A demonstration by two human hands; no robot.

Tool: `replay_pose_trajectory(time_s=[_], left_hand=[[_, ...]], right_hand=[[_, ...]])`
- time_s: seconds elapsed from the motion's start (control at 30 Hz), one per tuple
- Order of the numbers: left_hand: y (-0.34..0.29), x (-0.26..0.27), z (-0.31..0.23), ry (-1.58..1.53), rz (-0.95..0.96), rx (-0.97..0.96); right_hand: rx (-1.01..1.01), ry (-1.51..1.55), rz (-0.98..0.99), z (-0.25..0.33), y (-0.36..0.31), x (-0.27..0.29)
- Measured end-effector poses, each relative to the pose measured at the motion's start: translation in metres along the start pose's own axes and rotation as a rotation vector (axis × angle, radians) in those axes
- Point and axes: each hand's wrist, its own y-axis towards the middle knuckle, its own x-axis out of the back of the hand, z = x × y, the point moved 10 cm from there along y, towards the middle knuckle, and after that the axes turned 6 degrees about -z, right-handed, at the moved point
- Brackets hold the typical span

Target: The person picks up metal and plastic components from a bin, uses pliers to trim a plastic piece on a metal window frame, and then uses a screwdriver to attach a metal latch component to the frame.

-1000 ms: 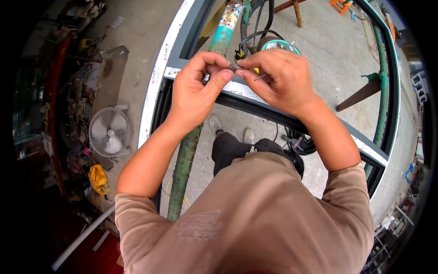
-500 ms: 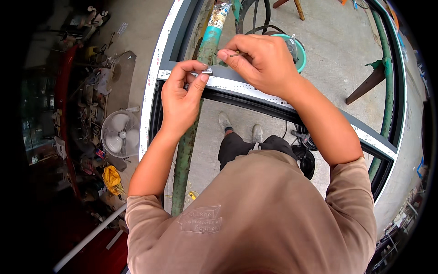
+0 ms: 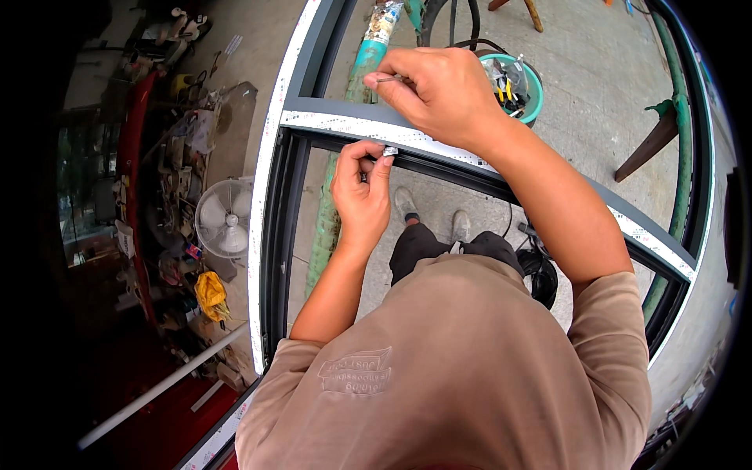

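A dark grey metal frame with white printed film on its crossbar (image 3: 352, 123) lies in front of me. My left hand (image 3: 360, 196) pinches a small shiny metal fitting (image 3: 390, 151) between thumb and fingertips. It holds the fitting at the black grooved near side of the crossbar; whether the two touch, I cannot tell. Above the crossbar's far side, my right hand (image 3: 450, 94) is closed around a thin metal rod (image 3: 385, 80), only a short end of which shows. The rod stays apart from the fitting.
Green support pipes (image 3: 323, 235) run under the frame. A turquoise bucket (image 3: 535, 94) with tools stands beyond the crossbar. On the floor lie black coiled cable (image 3: 540, 274) near my feet and, at left, a fan (image 3: 227, 219), a yellow cloth (image 3: 211, 295) and clutter.
My left hand has brought the fitting from above the crossbar down to its near, grooved side. The right hand still holds the rod, now slightly farther left over the frame.
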Motion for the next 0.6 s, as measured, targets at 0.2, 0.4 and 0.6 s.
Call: replay_pose_trajectory(time_s=[0.2, 0.4, 0.6], left_hand=[[-0.001, -0.005, 0.003, 0.019, -0.066, -0.049], [0.001, -0.005, -0.012, 0.120, -0.125, -0.193], [0.002, -0.002, -0.014, 0.209, -0.113, -0.333]], right_hand=[[-0.008, -0.009, -0.005, -0.002, -0.001, 0.001], [-0.013, -0.003, 0.019, -0.002, -0.002, -0.003], [-0.030, 0.012, 0.032, -0.004, 0.000, -0.004]])
